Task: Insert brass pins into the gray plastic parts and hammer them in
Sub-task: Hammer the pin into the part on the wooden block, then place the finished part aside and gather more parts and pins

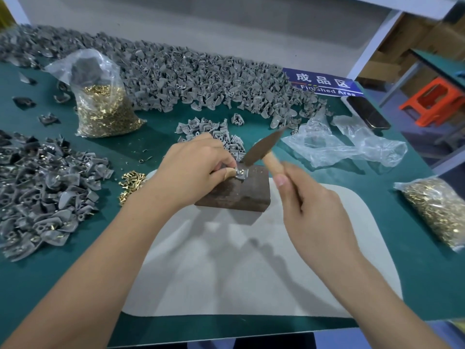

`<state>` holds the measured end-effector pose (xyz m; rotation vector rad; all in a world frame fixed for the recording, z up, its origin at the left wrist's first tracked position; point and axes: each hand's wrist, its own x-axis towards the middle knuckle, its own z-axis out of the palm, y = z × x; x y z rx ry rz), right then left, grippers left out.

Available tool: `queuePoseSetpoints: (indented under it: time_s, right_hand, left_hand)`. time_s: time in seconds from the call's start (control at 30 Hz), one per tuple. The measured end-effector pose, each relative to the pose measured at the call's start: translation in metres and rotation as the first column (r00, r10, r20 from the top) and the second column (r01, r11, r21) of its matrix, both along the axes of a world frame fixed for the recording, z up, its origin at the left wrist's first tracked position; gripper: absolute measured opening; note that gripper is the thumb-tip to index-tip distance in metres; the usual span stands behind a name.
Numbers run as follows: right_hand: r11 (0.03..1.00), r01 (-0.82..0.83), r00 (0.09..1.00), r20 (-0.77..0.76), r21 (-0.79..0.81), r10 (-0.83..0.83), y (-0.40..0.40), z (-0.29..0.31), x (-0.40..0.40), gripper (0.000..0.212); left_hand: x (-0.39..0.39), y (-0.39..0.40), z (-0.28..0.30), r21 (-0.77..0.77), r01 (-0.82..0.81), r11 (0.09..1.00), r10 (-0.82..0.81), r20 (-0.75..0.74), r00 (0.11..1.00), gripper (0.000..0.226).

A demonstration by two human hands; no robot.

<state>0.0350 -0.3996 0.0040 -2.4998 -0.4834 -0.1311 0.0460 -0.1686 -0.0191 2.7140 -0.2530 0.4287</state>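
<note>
Landmark: dark wooden block (232, 190), resting on a pale grey pad (251, 260) that lies on the green table (415, 260).
Open bag of pins: clear plastic bag (100, 96) far left of the block and behind it, its lower half filled with brass pins; a dark lump sits in the top.
Sealed bag of pins: second clear bag of brass pins (437, 212) lying on its side well right of the block, at the table edge.
Empty bags: crumpled clear plastic bags (344, 144) behind and right of the block.
Loose pins: small heap of brass pins (130, 182) just left of the block, partly behind the left forearm.
Grey parts: a long bank of grey plastic parts (188, 71) far behind the block; a small cluster (214, 134) just behind it; a heap with pins fitted (42, 192) far to its left.
Writing: blue sign (324, 83) behind and right of the block, reading "成品区" and "Finished Area".
Left hand (198, 172): thumb and fingertips pinch a grey plastic part (241, 172) flat on the block's top far corner.
Right hand (312, 210): fingers wrapped round the wooden handle of a small hammer (261, 149); the dark head is tilted, its lower end just above the pinched part, blurred.
</note>
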Motion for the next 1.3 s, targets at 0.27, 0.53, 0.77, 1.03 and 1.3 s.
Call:
queuePoseSetpoints:
  time_s: [0.27,0.53,0.77,1.03,1.3]
  right_hand:
    - [0.975,0.096,0.991,-0.116,0.203,-0.073,-0.019,0.004,0.022,0.006]
    - [0.972,0.221,0.907,-0.384,0.077,-0.176,-0.023,-0.033,0.054,0.032]
    - [0.984,0.124,0.992,-0.055,0.13,-0.117,-0.002,-0.024,0.038,0.02]
    - [0.943,-0.241,0.968,-0.007,0.231,0.249,0.066,-0.005,0.016,0.016]
    - [0.905,-0.424,0.905,-0.024,0.036,0.425,0.154,-0.03,-0.001,0.012]
  left_hand:
    - [0.0,0.0,0.001,-0.003,0.036,0.999,-0.036,0.028,0.999,0.014]
    - [0.0,-0.006,-0.007,-0.073,-0.001,0.997,0.004,0.047,0.999,0.01]
    - [-0.008,-0.002,-0.006,-0.163,-0.028,0.986,0.035,0.042,0.999,0.006]
    - [-0.09,0.067,-0.008,-0.216,-0.334,0.918,0.373,0.176,0.911,0.007]
    - [-0.137,0.129,-0.017,-0.281,-0.616,0.736,0.653,0.053,0.756,0.003]
